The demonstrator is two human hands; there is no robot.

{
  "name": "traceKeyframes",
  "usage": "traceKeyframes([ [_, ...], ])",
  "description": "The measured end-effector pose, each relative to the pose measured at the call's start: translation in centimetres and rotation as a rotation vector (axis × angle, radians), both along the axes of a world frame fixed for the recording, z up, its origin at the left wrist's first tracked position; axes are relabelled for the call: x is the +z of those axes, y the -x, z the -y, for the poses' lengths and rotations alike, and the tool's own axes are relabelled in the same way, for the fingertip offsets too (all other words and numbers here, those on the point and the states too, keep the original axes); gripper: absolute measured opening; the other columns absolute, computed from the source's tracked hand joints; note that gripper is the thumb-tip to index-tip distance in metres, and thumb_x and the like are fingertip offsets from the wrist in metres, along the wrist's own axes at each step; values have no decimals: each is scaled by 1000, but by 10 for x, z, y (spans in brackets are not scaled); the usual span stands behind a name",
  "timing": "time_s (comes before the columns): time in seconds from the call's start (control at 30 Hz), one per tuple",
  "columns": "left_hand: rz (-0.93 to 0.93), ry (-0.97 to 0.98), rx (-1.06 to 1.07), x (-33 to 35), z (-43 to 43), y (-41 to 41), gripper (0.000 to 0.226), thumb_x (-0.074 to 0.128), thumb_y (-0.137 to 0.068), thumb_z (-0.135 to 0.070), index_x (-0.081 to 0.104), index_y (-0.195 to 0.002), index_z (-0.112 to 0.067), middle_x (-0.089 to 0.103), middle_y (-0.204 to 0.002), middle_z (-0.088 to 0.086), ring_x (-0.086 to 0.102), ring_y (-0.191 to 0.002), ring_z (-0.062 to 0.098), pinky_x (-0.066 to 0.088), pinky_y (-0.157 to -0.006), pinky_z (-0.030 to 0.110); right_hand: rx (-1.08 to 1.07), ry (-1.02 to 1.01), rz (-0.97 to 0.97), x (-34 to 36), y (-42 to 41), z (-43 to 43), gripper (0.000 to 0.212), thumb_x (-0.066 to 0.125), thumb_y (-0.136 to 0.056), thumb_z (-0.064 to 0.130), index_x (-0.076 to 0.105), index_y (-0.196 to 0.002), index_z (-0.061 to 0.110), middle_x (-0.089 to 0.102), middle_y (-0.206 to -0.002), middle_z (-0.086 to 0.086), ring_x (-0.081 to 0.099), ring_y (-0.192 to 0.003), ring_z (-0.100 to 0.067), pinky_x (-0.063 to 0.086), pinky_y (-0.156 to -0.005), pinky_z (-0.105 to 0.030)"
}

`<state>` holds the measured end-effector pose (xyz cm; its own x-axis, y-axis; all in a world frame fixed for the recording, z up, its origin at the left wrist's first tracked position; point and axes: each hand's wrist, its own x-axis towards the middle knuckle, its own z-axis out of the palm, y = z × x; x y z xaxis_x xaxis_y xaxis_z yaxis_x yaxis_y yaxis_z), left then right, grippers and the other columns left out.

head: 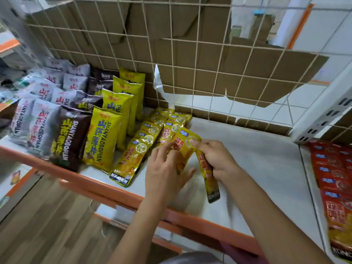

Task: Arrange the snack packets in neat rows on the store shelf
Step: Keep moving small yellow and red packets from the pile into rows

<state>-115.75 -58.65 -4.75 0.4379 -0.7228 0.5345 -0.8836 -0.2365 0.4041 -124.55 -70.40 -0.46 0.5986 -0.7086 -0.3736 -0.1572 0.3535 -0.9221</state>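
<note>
On the white shelf (257, 168) with its orange front rail (106, 189), seen from the head camera, big bags stand in files running front to back. There are four yellow SHANYAOBOPIAN bags (102, 138), four dark brown bags (70, 138) to their left, and further left a blurred group of grey bags (42, 122) that is too smeared to count. Just right of the yellow bags, small yellow KONGHEW packets (131, 159) lie flat and overlapping in two rows. The left row shows at least four and the right row (169, 130) at least three. At the near end of the right row both hands meet on one face-up packet (185, 141). The left hand (165, 172) has its fingers bent over the packet's lower half, with the thumb stretched out past its lower edge. The right hand (219, 161) pinches its top corner between thumb and forefinger. The right hand's other fingers are curled round a second packet (208, 176), which is seen edge-on and hangs over the shelf. At the far right, at least five red packets (331, 180) lie overlapping. Behind everything, a wire grid (190, 54) fronts torn cardboard (209, 77).
</note>
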Motion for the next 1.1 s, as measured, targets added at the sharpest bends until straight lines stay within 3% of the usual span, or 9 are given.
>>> traceKeyframes([
  [0.13,-37,-76,108,-1,-6,-11,33,54,-76,-42,56,-91,-12,54,-122,12,45,-102,27,40,-85,35,105,39,-50,-5,-21,-3,13,60,-91,14,65,-83,5,52,-46,6,44,-37,-5,34,-38,-13],
  [0.27,-47,-126,109,-4,-8,-22,28,57,-82,-34,60,-103,-15,58,-112,7,50,-95,29,41,-82,35,107,90,-75,-10,-38,-1,7,61,-89,11,66,-85,8,59,-63,-4,51,-42,-5,40,-43,-14],
  [0.33,-65,-152,102,-5,-8,-22,30,60,-79,-24,60,-108,-17,59,-111,6,53,-95,28,41,-81,32,56,164,-119,-15,-47,4,1,65,-87,12,65,-86,12,62,-69,-4,58,-54,-11,47,-52,-19],
  [0.43,-114,-149,113,-5,-7,-20,32,64,-78,-16,60,-110,-18,59,-113,4,56,-97,26,45,-79,33,-16,254,-209,-23,-58,11,12,73,-78,23,62,-82,20,69,-87,-7,66,-80,-27,56,-77,-43],
  [0.53,-147,-138,121,-5,-6,-19,30,62,-82,-17,61,-111,-19,58,-114,4,57,-95,25,48,-76,33,-40,355,-269,-24,-64,11,16,73,-77,28,63,-87,21,69,-92,-2,66,-88,-24,54,-83,-42],
  [0.67,-149,-139,148,-11,-1,-22,29,63,-83,-16,63,-113,-17,59,-111,9,60,-90,30,50,-72,36,-57,498,-286,-22,-61,8,22,66,-85,28,68,-103,16,67,-94,2,61,-91,-15,47,-82,-27],
  [0.8,-171,-153,142,-14,2,-25,34,65,-82,-14,64,-116,-19,59,-110,8,61,-90,30,50,-74,35,-127,480,-275,-29,-55,7,9,59,-89,28,67,-88,24,69,-97,0,63,-93,-20,51,-85,-37],
  [0.93,-176,-140,134,-12,3,-27,29,63,-84,-13,67,-113,-13,60,-110,11,62,-92,31,50,-78,36,-155,335,-207,-36,-49,7,22,54,-89,15,65,-74,27,69,-92,-2,65,-89,-26,54,-84,-47],
  [1.1,-272,31,135,-1,-2,-26,35,44,-86,-19,69,-108,-11,67,-103,9,65,-87,30,50,-72,34,-150,238,-79,-30,-38,5,26,53,-90,2,64,-77,21,65,-87,-10,59,-78,-23,50,-72,-39],
])
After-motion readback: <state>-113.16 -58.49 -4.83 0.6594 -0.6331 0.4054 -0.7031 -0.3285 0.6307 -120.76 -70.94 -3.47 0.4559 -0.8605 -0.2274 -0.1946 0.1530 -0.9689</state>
